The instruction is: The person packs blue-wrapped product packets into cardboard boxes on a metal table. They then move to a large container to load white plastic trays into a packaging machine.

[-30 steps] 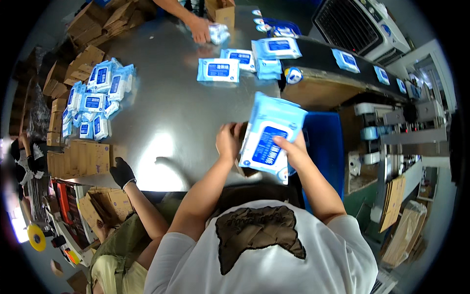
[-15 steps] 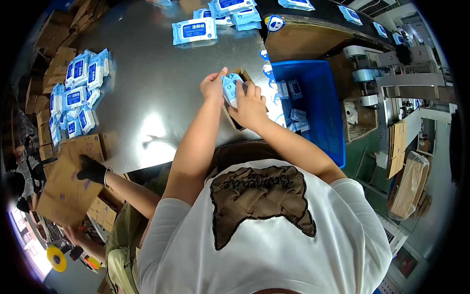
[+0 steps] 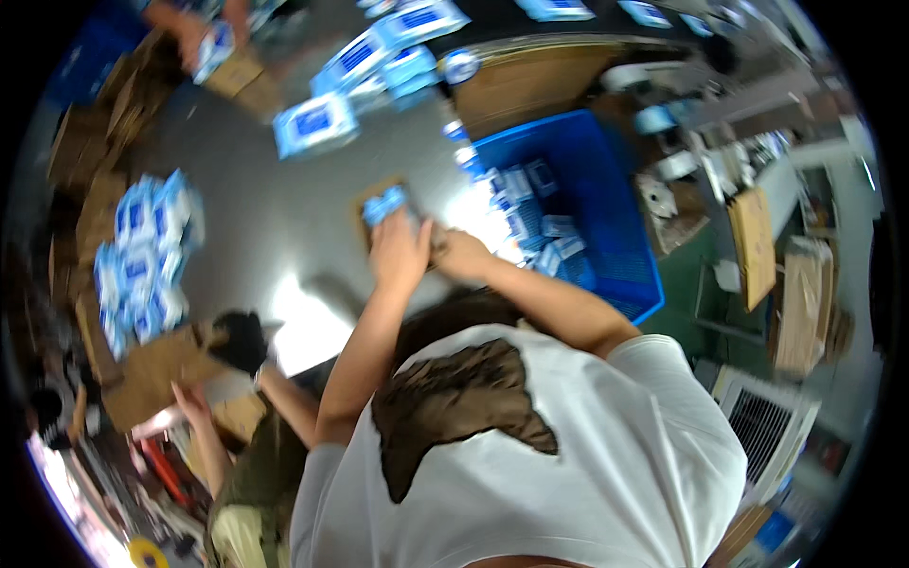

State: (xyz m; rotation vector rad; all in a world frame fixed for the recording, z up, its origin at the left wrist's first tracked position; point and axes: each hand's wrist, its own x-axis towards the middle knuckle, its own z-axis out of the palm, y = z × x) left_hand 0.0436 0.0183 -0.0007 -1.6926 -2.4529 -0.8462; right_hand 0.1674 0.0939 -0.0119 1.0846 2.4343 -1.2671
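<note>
An open brown carton (image 3: 361, 225) is lying on the metal table (image 3: 241, 204), to the left of the blue crate (image 3: 620, 204), which is serving here as the landmark. The carton's long axis is running obliquely, its far end pointing away from the person and somewhat to the left, its near end lying under the hands on the side nearer the crate. A light blue soft pack (image 3: 383, 203) is sitting in the carton's mouth toward the far end, and its lower portion is being hidden by the fingers. The left hand (image 3: 400, 251) is reaching over the carton with fingers partly bent and close together, touching the pack; whether it is gripping the pack cannot be determined. The right hand (image 3: 461, 255) is lying between the left hand and the crate, its fingers curled inward at the carton's near end; blur is preventing a finding on what it is holding. Regarding labels, the loose packs (image 3: 317, 123) lying beyond the crate to the left are showing dark blue panels on pale blue and white wrapping, as is the pile of packs (image 3: 142, 251) lying far left of the crate. The writing on all these panels is appearing too blurred to read. Smaller blue-and-white packets (image 3: 559, 227) are lying inside the crate.
</note>
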